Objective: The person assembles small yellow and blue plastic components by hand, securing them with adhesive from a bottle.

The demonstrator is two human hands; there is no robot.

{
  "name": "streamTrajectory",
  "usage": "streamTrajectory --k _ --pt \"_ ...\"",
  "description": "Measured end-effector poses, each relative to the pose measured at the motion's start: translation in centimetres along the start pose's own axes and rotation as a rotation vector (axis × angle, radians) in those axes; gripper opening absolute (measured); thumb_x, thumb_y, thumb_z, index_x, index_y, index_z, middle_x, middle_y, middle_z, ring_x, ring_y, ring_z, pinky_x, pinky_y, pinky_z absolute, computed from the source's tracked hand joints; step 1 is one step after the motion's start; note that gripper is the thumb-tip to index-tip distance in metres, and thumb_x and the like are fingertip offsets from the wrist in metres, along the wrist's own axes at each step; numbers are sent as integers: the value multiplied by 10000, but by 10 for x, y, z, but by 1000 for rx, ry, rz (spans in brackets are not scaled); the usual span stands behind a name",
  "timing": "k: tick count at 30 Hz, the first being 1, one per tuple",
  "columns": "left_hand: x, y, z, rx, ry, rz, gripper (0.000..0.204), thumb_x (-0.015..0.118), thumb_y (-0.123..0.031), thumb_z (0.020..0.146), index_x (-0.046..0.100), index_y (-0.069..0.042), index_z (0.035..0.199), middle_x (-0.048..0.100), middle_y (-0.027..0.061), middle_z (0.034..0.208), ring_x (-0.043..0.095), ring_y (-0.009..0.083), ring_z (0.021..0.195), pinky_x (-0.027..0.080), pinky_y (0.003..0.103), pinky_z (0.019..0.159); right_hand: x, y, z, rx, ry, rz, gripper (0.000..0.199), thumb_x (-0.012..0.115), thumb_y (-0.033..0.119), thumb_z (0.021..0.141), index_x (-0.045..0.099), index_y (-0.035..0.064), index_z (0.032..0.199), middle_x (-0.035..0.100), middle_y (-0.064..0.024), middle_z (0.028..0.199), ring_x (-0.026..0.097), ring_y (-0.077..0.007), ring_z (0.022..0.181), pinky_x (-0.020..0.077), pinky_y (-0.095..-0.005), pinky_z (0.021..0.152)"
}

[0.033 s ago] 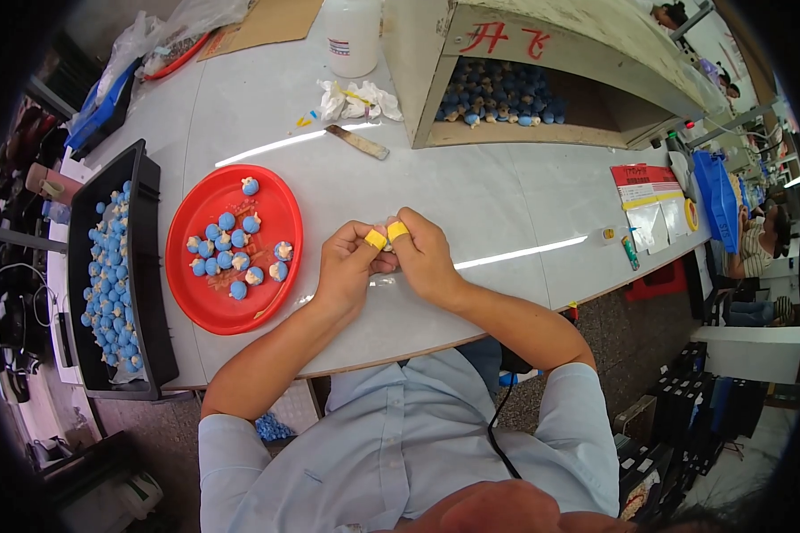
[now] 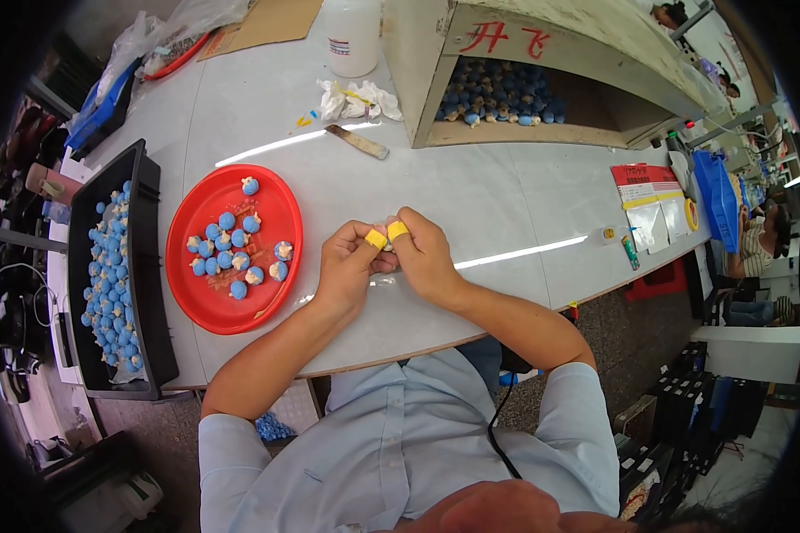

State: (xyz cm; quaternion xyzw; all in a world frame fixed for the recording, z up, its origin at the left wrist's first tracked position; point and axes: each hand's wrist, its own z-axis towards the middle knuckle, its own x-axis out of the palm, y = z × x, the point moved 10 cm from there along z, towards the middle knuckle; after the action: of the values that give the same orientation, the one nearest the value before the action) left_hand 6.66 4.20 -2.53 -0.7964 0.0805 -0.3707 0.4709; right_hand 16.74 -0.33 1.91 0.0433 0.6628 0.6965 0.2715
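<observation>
My left hand [image 2: 351, 262] and my right hand [image 2: 424, 253] meet over the grey table, fingers closed and thumbs pressed close together. Yellow tape wraps both thumbs. Between the fingertips is something small, almost wholly hidden, so its kind does not show. Just left of my left hand lies a round red tray [image 2: 182, 258]. Several small blue balls [image 2: 227, 220] with cream-coloured parts are spread over it, like little figure heads.
Left of the tray, a black bin [image 2: 148, 311] holds many similar blue pieces. A flat worn blade [image 2: 357, 142] and crumpled white tissue [image 2: 356, 102] lie beyond my hands. An open-fronted box [image 2: 507, 135] stands at the back with blue pieces inside. A green tube [image 2: 630, 253] lies at the right.
</observation>
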Motion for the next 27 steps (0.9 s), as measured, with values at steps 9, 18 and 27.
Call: streamTrajectory --k 9,18,27 --pt "0 1 2 5 -3 10 144 606 -170 933 582 -29 923 655 83 843 648 146 694 527 262 651 -2 2 0 -14 -25 7 216 474 119 938 417 -1 767 490 -70 693 413 -119 644 384 -298 567" --pt "-2 -16 4 29 -68 49 183 601 -193 946 556 -43 1042 656 73 933 661 147 799 548 257 741 0 -19 13 130 66 144 264 511 231 961 539 -5 848 577 -85 738 528 -146 664 426 -316 597" --pt "-9 -23 7 119 -103 57 217 604 -177 943 540 -1 1055 645 104 1024 654 174 948 554 284 833 0 -7 11 302 224 458 202 575 95 919 535 -3 1092 598 -19 870 492 -44 661 405 -194 575"
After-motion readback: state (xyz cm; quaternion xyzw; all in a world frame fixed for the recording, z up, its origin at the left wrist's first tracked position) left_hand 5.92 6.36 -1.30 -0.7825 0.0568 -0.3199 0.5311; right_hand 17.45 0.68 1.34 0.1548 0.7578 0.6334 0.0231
